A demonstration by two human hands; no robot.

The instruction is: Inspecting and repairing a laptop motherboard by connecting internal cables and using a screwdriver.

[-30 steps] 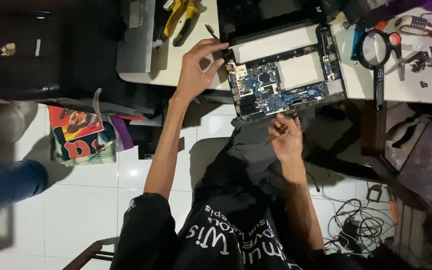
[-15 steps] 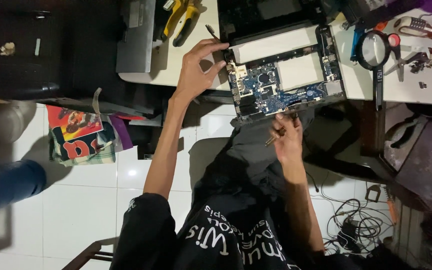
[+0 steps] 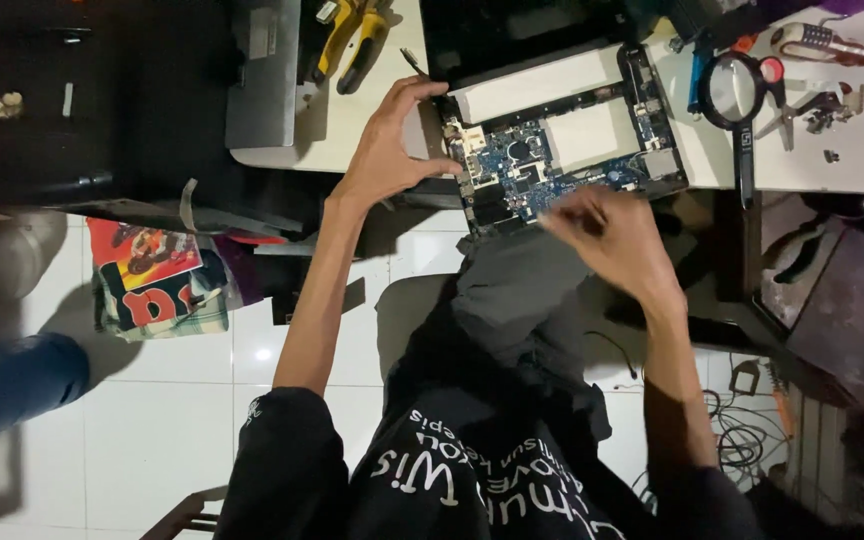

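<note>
**Steadying an opened laptop while the other hand works at its board**

While the left hand (image 3: 387,150) braces the laptop (image 3: 562,140) at its near-left corner, thumb and fingers spread in a wide pinch against the edge, the right hand (image 3: 617,235) hovers over the front rim of the blue board (image 3: 522,175). That hand is blurred; its fingers look curled together, but I cannot tell whether they hold a tool or a small part.

To do this well, I judge the left grip should press on the case rim only, clear of the board just beyond its fingertips, and the right hand should come down slowly and squarely, since the parts there are tiny.

Beyond the left hand lie yellow pliers (image 3: 352,40) and a grey slab (image 3: 264,75). Past the right hand, further out, sit a magnifier (image 3: 735,95) and scissors (image 3: 797,105) on the table (image 3: 852,170). Cables (image 3: 742,440) trail on the floor beside the right forearm. The laptop overhangs the table edge above the lap, so a slip could tip it.
</note>
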